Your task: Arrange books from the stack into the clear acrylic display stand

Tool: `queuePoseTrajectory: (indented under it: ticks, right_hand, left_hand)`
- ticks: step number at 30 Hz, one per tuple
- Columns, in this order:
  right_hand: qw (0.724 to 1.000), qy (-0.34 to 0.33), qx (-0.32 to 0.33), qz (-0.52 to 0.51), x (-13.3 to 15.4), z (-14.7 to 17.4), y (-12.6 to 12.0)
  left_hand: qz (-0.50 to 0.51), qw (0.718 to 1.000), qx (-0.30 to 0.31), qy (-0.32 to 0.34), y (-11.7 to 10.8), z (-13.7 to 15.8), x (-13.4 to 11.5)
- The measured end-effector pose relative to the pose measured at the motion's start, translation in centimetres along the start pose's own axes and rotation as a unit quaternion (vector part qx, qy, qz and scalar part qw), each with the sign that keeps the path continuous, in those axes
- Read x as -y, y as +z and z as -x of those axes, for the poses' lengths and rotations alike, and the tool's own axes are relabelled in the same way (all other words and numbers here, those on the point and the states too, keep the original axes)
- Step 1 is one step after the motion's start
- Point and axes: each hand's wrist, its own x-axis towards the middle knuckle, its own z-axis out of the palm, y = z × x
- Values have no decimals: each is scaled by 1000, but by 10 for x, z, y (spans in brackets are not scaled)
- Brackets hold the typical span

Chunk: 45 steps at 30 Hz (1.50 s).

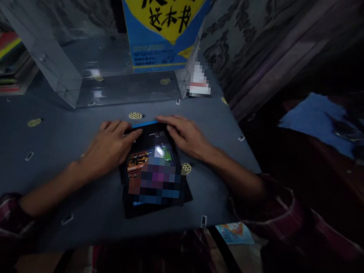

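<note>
A black-covered book [146, 141] with colourful pictures lies flat on the table; part of its cover is pixelated. A thin blue strip shows along its far edge. My left hand [112, 145] grips its far left corner, the thumb stretched over the cover and the other fingers bent at the edge. At the far right corner, my right hand [185, 134] holds the book, its forefinger reaching along the far edge and its thumb near the cover's corner. The undersides of both hands are hidden.
The table [94, 214] has a grey-blue cloth with pineapple prints. Behind the book stands a clear acrylic rack [67, 87] holding an upright blue and yellow book [159, 50]. Stacked books [8, 68] sit at left. A blue cloth [318, 124] lies at right, beyond the table edge.
</note>
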Motion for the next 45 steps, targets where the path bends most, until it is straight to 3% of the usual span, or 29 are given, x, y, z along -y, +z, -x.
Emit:
queuePoseTrajectory:
  ticks: [7,16,21,27,32,38,41,45]
  right_hand:
    - [1000,-5,6,21,3,-1,1]
    - [999,-13,-1,38,5,-1,3]
    - [999,-14,-4,48,2,0,6]
    - [999,-24,-15,42,1,0,4]
    - [993,-1,-75,91,1,-1,-2]
    - [968,87,-125,198,-1,-1,-12]
    - [959,122,-108,231,7,2,-14]
    - [968,88,-42,232,26,7,-8]
  left_hand:
    - [63,996,12,66,6,-23,-34]
    - [120,973,78,181,-8,4,-84]
    - [130,966,78,210,-7,10,-94]
    - [134,964,71,217,-9,10,-94]
    - [122,959,69,248,-16,9,-85]
    - [134,941,153,271,-48,6,-63]
    - [171,935,193,244,-62,7,-46]
    - [166,952,196,166,-62,6,-18]
